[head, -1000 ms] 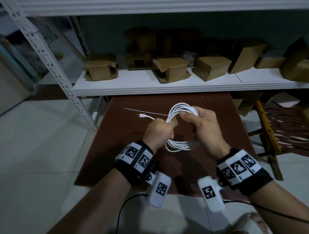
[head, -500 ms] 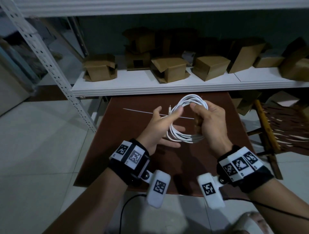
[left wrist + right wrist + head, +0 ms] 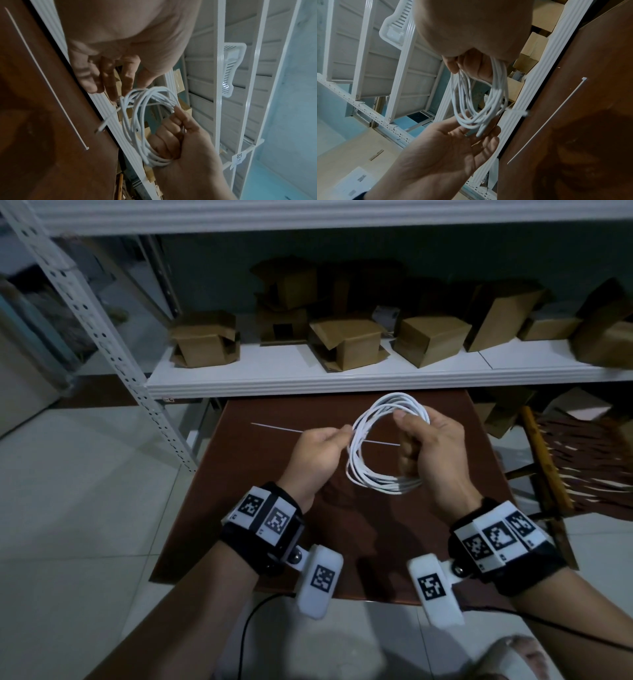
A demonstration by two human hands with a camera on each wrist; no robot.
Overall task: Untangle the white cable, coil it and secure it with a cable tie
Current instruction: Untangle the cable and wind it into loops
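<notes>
The white cable (image 3: 356, 446) is wound into a round coil held upright above the brown table (image 3: 260, 508). My right hand (image 3: 407, 440) grips the coil's right side, with its fingers curled through the loops (image 3: 154, 161). My left hand (image 3: 344, 434) pinches the coil's left side at its fingertips (image 3: 471, 121). One loose cable end with a connector (image 3: 101, 128) sticks out near the left hand. The thin white cable tie (image 3: 274, 428) lies flat on the table behind both hands, untouched (image 3: 53, 92) (image 3: 547, 119).
A white shelf (image 3: 308, 378) with several open cardboard boxes (image 3: 205, 340) runs just beyond the table's far edge. A perforated metal upright (image 3: 113, 354) slants at the left. A wooden slatted chair (image 3: 548, 467) stands at the right. Tiled floor surrounds the table.
The left hand let go of its fist grip on the coil, opened, and now pinches the coil's left side. The right hand has lifted the coil higher and farther away.
</notes>
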